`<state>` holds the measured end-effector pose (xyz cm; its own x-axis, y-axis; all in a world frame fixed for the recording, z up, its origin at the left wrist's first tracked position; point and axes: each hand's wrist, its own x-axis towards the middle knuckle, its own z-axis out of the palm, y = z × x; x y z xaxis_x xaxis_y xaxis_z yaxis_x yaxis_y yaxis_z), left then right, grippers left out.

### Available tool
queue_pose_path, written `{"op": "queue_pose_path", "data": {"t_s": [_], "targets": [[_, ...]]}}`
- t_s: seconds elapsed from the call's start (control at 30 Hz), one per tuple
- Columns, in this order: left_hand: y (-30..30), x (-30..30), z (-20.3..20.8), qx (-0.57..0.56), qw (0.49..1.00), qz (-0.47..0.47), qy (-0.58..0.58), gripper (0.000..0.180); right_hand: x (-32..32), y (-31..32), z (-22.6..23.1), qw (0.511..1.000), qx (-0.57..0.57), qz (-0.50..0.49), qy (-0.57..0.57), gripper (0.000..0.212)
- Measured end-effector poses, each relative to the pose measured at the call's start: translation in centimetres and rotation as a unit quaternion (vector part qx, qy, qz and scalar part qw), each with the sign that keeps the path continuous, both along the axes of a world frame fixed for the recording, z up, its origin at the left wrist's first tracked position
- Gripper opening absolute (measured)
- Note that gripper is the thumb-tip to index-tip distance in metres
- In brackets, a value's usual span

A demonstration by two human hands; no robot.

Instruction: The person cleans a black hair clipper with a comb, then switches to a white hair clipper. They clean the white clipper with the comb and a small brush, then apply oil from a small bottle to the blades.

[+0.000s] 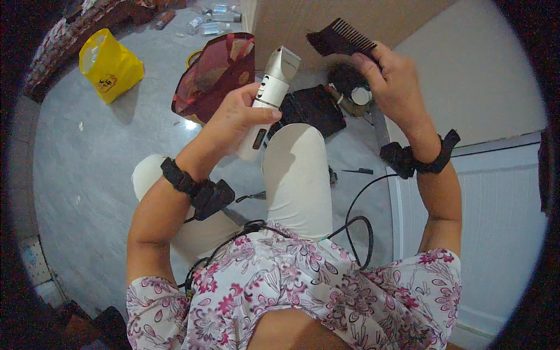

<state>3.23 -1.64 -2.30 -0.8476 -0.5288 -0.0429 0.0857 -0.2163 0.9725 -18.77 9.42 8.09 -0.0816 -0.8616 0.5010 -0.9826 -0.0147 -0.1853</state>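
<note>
My left hand [236,114] is wrapped round a white hair clipper [273,88], its silver blade head pointing up and its thumb side facing me. Up to the right, my right hand [398,81] grips a dark comb [349,38] with teeth along its upper edge and what looks like a bristle tuft at its far left end. Comb and clipper are apart, touching nothing else. Both of my wrists wear black straps with small black modules.
A yellow bag [111,70] and dark red bag [217,73] stand on the grey floor. Clear plastic bottles [217,28] lie behind. Black items [319,111] and a small comb [359,171] lie beyond my knees. A black cable [349,219] loops beside a white panel [466,192].
</note>
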Motion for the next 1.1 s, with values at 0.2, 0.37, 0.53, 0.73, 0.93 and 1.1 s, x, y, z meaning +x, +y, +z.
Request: {"op": "queue_pose_path", "data": {"t_s": [0.2, 0.37, 0.53, 0.73, 0.93, 1.1], "targets": [[0.1, 0.1, 0.1, 0.088, 0.994, -0.051, 0.038, 0.044, 1.2, -0.3, -0.1, 1.000, 0.003, -0.016, 0.010, 0.021], [0.5, 0.0, 0.2, 0.039, 0.998, -0.053, 0.017, 0.044, 2.6, -1.0, -0.2, 0.994, -0.019, 0.022, 0.103, 0.018], [0.4, 0.0, 0.3, -0.001, 1.000, -0.026, -0.003, 0.043, 3.9, -1.3, -0.5, 0.992, 0.021, 0.006, 0.124, 0.017], [0.1, 0.3, 0.2, -0.017, 1.000, -0.006, 0.003, 0.037, 3.6, -1.1, -0.9, 0.988, 0.066, -0.022, 0.141, 0.019], [-0.4, 0.3, -0.6, 0.072, 0.996, -0.024, 0.056, 0.043, 1.8, 0.4, -0.8, 0.990, 0.061, -0.063, 0.114, 0.021], [-0.6, 0.2, -0.9, 0.170, 0.976, -0.090, 0.100, 0.053, 1.5, 0.5, 0.0, 0.998, 0.014, -0.067, 0.006, 0.025]]}}
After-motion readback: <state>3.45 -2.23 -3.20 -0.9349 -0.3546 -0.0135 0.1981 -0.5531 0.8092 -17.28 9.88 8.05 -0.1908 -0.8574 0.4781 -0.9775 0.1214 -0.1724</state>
